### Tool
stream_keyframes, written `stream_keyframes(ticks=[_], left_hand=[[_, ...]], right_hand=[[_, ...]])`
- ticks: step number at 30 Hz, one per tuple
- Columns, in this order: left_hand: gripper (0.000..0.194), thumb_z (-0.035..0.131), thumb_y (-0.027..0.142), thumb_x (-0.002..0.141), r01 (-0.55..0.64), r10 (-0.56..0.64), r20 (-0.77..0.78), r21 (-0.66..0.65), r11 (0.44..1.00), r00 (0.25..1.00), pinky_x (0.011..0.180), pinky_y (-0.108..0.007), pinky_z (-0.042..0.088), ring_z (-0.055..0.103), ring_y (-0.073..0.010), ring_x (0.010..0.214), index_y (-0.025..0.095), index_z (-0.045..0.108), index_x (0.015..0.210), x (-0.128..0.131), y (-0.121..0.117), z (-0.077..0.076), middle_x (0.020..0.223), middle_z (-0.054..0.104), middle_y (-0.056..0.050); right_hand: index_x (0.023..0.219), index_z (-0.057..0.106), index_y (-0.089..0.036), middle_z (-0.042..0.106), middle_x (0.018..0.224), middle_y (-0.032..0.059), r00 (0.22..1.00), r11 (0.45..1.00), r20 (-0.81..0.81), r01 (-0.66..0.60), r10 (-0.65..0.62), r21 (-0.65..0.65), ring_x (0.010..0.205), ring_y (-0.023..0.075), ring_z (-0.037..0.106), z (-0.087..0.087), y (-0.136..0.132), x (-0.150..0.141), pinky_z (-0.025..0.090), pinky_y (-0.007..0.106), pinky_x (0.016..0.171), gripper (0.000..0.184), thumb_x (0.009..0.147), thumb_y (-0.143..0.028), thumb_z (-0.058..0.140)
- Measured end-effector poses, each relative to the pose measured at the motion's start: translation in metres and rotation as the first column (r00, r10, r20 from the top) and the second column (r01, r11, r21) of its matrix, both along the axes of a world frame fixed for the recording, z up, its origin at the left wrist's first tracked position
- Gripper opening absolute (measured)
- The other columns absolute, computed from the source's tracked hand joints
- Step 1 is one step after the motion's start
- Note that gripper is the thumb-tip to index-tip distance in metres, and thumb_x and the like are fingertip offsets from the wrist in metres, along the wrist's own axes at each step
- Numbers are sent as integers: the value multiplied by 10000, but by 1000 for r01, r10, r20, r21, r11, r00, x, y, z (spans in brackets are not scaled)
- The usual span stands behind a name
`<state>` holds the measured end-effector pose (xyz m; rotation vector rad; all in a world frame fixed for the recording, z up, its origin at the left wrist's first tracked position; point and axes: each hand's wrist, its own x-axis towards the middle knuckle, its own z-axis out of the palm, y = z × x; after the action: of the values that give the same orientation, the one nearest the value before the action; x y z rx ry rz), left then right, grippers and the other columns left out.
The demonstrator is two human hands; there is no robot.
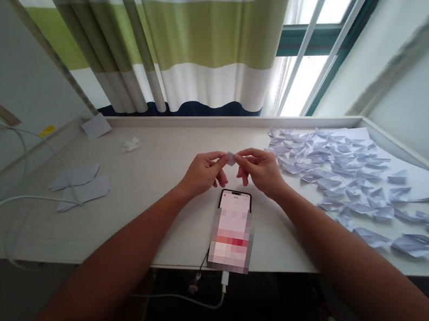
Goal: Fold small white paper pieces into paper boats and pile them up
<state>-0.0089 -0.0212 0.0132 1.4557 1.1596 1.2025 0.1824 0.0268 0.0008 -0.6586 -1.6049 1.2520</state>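
Between my two hands, above the white desk, is a small folded piece of white paper (230, 158). My left hand (204, 172) pinches its left side between thumb and fingers. On the other side, my right hand (261, 171) grips the paper's right edge with thumb and index finger. Fingertips cover part of the paper, so its full shape is hidden. Just below the hands a phone (232, 223) lies on the desk, screen lit and partly blurred. Many folded paper boats (337, 167) are spread to the right of my right hand.
Loose paper squares (86, 191) lie at the left, with another square (97, 126) in the far corner. A crumpled white scrap (131, 145) sits nearby. White cables (5, 202) cross the left side, and a charging cable (224, 281) hangs from the phone over the desk's front edge.
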Motion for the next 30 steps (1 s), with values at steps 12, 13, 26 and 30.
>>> stream_keyframes(ticks=[12,13,26,30], left_hand=[[635,917,439,800,-51,41,99,106,993,994,654,-303,600,791,-220,773,137,717,1322,-1,-1,4,823,825,-56],[650,925,448,794,-57,46,95,111,992,994,676,-310,603,794,-223,781,141,710,1326,-1,0,4,818,828,-55],[443,971,480,711,-46,37,180,49,998,983,722,-346,639,778,-204,713,153,821,970,-3,2,4,769,812,-57],[393,990,406,669,-29,35,274,-24,999,961,871,-405,666,798,-205,752,156,830,927,-3,1,5,812,828,-59]], right_hand=[[903,730,-195,795,789,16,994,999,-108,-16,10,-52,648,174,765,2,-2,-1,673,328,635,459,728,-530,993],[926,736,-194,800,797,19,995,999,-99,-21,17,-42,652,175,764,1,-1,-2,666,328,634,467,727,-531,992],[939,811,-187,801,820,41,992,992,-41,-122,123,29,717,179,756,1,1,0,663,375,735,395,811,-542,928],[961,829,-204,804,827,35,990,993,-89,-104,108,47,757,181,763,0,2,0,666,396,799,326,833,-491,914]])
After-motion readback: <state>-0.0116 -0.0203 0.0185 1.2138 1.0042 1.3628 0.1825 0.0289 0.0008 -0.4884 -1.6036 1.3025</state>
